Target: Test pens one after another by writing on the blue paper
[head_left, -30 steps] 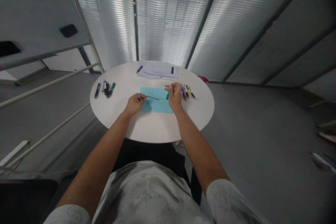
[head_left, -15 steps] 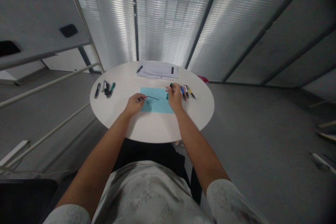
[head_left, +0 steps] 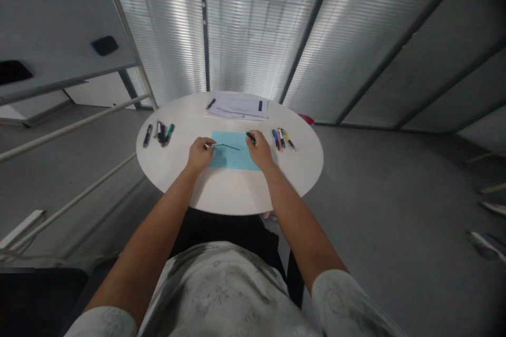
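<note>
Rod (head_left: 230, 147), thin and dark, is jutting from the left hand's (head_left: 201, 154) pinch over the blue sheet (head_left: 233, 161), pointing toward the right hand (head_left: 260, 150), which is gripping a green pen (head_left: 250, 138). Both pieces are being held but sitting apart, not joined, and how much is left isn't showing. Right pens (head_left: 281, 138) are crowding just outside the right hand, papers (head_left: 241, 104) are lying ahead, the table's (head_left: 225, 192) edge is curving beneath the forearms, and wider room is opening between left hand and left pens (head_left: 161, 133).
</note>
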The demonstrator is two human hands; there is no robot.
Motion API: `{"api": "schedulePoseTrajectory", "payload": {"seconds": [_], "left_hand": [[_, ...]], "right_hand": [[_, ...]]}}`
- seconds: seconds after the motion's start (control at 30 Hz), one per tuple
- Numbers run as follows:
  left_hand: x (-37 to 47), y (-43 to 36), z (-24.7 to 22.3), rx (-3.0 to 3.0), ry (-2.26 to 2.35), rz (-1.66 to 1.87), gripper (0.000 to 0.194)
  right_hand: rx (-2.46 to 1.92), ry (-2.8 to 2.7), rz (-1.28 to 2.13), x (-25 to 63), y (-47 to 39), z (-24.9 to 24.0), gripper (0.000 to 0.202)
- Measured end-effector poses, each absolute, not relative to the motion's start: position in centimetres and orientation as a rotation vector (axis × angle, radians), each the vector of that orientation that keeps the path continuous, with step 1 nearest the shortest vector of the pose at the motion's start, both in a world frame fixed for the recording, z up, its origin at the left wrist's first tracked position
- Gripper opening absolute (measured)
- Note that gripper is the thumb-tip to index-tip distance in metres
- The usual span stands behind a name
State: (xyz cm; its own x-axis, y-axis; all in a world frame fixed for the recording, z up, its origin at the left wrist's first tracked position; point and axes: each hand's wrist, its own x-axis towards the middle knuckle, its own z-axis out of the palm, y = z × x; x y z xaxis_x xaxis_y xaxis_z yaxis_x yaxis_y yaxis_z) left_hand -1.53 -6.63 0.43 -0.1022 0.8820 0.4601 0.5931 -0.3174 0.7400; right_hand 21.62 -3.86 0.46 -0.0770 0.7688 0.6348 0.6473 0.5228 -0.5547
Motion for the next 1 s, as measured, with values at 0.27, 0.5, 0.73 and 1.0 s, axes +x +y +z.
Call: {"api": "schedulePoseTrajectory", "payload": {"seconds": [0.27, 0.5, 0.73, 1.0], "left_hand": [[-1.7, -6.2, 0.0, 1.857, 1.668, 1.363, 0.031], [-1.7, -6.3, 0.0, 1.844, 1.661, 1.375, 0.031], [-1.7, -6.3, 0.1, 1.827, 1.672, 1.367, 0.03], [-1.6, -6.6, 0.5, 1.835, 1.677, 1.346, 0.028]], "right_hand": [[-1.353, -1.996, 0.133, 21.0, -4.7, 0.8, 0.031], [-1.493, -2.081, 0.067, 20.6, -5.6, 1.6, 0.036], [-1.526, -2.209, -0.049, 20.4, -5.6, 1.5, 0.029], [-1.593, -2.33, -0.124, 20.0, -5.8, 1.8, 0.028]]}}
